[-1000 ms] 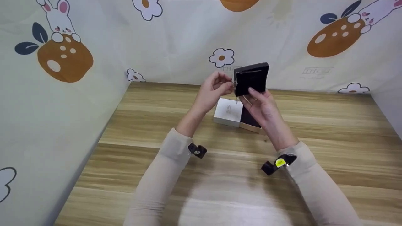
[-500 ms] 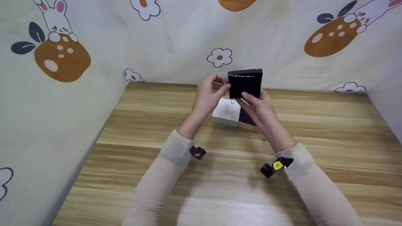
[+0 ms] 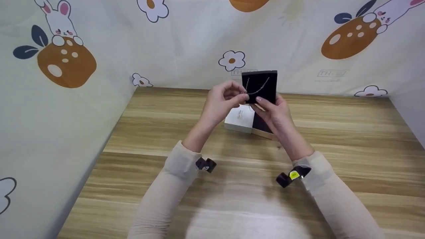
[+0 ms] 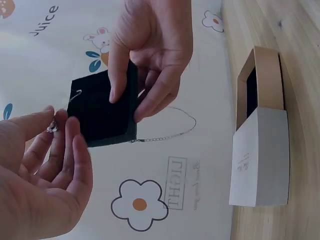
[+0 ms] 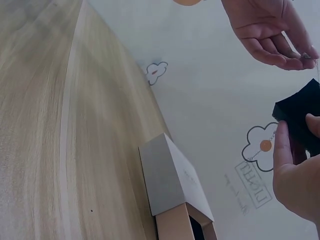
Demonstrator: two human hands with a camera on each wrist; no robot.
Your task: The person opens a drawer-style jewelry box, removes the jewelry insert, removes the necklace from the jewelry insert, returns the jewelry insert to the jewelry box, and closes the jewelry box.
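Observation:
Above the back of the table, my right hand (image 3: pixel 277 114) grips a black square necklace pad (image 3: pixel 259 78), thumb on its face and fingers behind. A thin silver necklace (image 3: pixel 262 88) hangs across the pad's face from its upper part. At the pad's left edge, my left hand (image 3: pixel 219 103) pinches the necklace's silver pendant (image 4: pixel 52 126) between thumb and fingertips, drawing the chain away from the pad. In the left wrist view, a loop of the necklace chain (image 4: pixel 194 122) dangles behind the pad.
Below the hands stands a gift box on the wooden table (image 3: pixel 159 132). Its white sleeve (image 3: pixel 237 127) is partly slid off a tan drawer (image 4: pixel 270 75) with a black inside. A patterned cloth (image 3: pixel 186 43) rises behind the table.
The pad has moved slightly left and tilted so its face with the necklace shows. My left hand has shifted down a little, bringing the pendant in front of the pad's edge.

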